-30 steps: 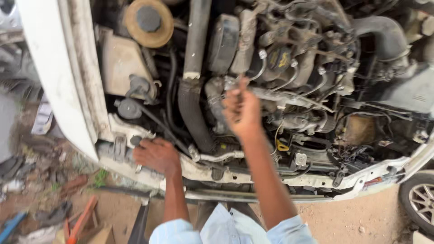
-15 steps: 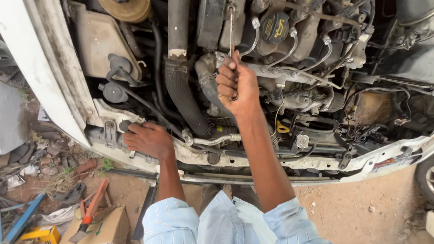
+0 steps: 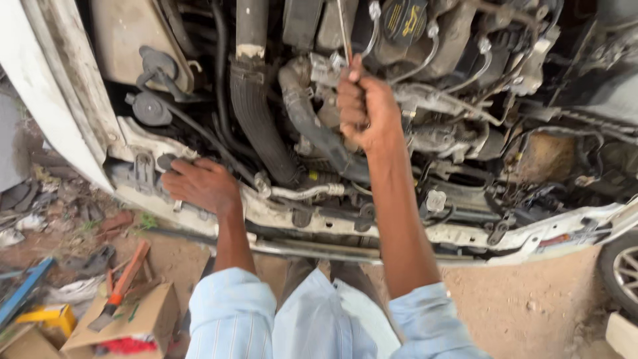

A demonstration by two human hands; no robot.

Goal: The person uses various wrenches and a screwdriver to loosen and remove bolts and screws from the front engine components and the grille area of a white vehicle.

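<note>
I lean over the open engine bay of a white car. My right hand (image 3: 362,106) is closed around the handle of a long thin metal tool (image 3: 343,30) whose shaft runs up into the engine, beside a curved grey hose (image 3: 302,113). My left hand (image 3: 199,186) lies palm down on the white front crossmember (image 3: 292,216), next to a latch bracket (image 3: 143,169). A wide black ribbed intake hose (image 3: 256,113) runs between my two hands. My sleeves are light blue.
A black and yellow filler cap (image 3: 405,20) sits at the top. On the dirt floor at lower left stand a cardboard box (image 3: 143,322) with an orange-handled tool (image 3: 123,282), a yellow container (image 3: 43,319) and scattered scrap. A car wheel (image 3: 621,269) shows at right.
The view has moved closer and lower over the engine. My right hand has kept its grip on the long tool, and my left hand has stayed on the front crossmember.
</note>
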